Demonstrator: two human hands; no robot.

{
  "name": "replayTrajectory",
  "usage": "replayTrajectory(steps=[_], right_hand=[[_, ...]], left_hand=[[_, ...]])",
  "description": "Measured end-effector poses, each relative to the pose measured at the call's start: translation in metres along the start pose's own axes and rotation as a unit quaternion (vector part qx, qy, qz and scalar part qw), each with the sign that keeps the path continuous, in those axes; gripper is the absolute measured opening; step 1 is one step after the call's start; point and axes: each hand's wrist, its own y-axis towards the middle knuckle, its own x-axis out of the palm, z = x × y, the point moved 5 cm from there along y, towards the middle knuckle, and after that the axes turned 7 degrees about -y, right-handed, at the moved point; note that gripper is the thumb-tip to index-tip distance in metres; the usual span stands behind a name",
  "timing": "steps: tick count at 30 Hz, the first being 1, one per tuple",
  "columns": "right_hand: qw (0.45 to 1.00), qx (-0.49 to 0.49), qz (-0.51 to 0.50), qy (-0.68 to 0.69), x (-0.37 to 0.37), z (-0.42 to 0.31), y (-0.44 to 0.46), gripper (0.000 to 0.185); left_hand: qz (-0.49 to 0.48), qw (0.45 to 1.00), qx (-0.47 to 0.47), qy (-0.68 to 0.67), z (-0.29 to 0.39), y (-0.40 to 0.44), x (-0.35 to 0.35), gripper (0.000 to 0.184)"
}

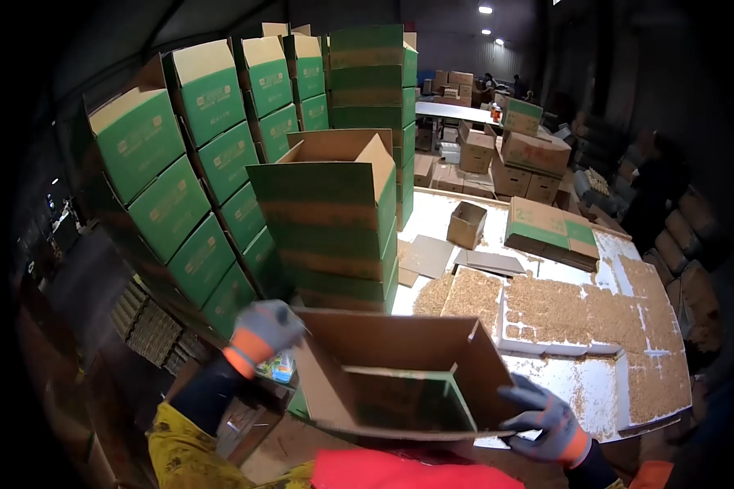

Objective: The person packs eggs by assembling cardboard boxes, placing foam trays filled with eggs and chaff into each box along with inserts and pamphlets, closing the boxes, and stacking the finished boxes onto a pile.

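Observation:
An open cardboard box (400, 342) with upright flaps and a brown inside is right in front of me. Green panels show at its bottom. My left hand (267, 330), in a grey and orange glove, is closed at the box's left flap and slightly blurred. On the other side, my right hand (546, 420), gloved alike, has its fingers bent around the edge of the right flap. Just beyond this box rises a stack of green boxes (326, 196), the top one open.
Tall columns of green boxes (212, 102) stand at the left. On the white table (538, 383) lie foam trays filled with brown granules (567, 310), flattened green cartons (550, 228) and a small open box (467, 224). Egg trays (151, 326) are stacked low left. A dark figure stands far right.

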Motion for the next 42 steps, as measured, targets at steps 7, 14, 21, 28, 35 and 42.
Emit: replayTrajectory(steps=[7, 14, 21, 28, 35, 42], right_hand=[[0.976, -0.128, -0.134, -0.114, 0.078, -0.016, 0.072, 0.05], [0.979, -0.051, 0.097, -0.172, 0.081, 0.012, 0.083, 0.057], [0.947, 0.061, 0.167, -0.269, 0.048, 0.038, 0.095, 0.067], [0.834, 0.3, 0.306, 0.349, 0.084, 0.147, 0.022, 0.04], [0.629, 0.337, 0.119, 0.69, 0.101, 0.209, 0.034, 0.053], [0.996, -0.069, 0.004, 0.054, 0.084, 0.068, 0.038, 0.03]], left_hand=[[-0.259, 0.904, 0.299, 0.161, 0.049, 0.018, 0.176, 0.042], [-0.29, 0.921, 0.191, -0.178, -0.013, 0.036, 0.145, 0.039], [0.293, 0.898, 0.328, 0.025, 0.046, -0.03, 0.081, 0.065], [0.001, 0.995, -0.051, 0.084, -0.028, 0.009, 0.138, 0.056], [0.186, 0.934, 0.164, -0.256, 0.068, -0.033, 0.053, 0.043], [0.008, 0.757, -0.065, -0.65, -0.084, -0.049, 0.158, 0.041]])
